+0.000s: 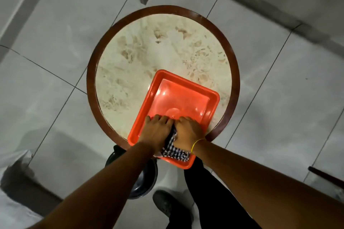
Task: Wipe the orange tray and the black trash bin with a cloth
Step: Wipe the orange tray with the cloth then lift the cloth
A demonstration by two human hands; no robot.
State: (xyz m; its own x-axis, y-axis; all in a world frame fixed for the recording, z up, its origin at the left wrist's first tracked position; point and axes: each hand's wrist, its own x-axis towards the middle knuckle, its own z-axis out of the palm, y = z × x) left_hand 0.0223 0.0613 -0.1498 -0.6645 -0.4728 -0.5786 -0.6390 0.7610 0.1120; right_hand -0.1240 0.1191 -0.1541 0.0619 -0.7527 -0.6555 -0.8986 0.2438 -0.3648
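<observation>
A shallow rectangular orange plastic tray (178, 102) sits at the lower right of a round table with a mottled cream stone top and dark wooden rim (93, 72), at the centre of the frame; its near corner overhangs the table edge toward the person. The tray's long axis runs from lower left to upper right, so most of its unwiped floor lies up and to the right of the hands. Both hands press side by side on a crumpled blue-and-white checked cloth (174, 151) in the tray's near end. The left hand (157, 129) lies flat, fingers spread forward, palm down on the cloth; the right hand (188, 130), a thin yellow band (197, 144) at its wrist, is curled over the cloth's upper fold, bunching it rather than pinching. Both forearms reach in from the bottom of the frame, nearly straight. The right hand looks nearer the uncovered floor, so a push away along the long axis seems the natural stroke. The round black trash bin (141, 182) stands on the tiled floor just below the table, partly hidden by the left forearm, apparently not yet wiped.
</observation>
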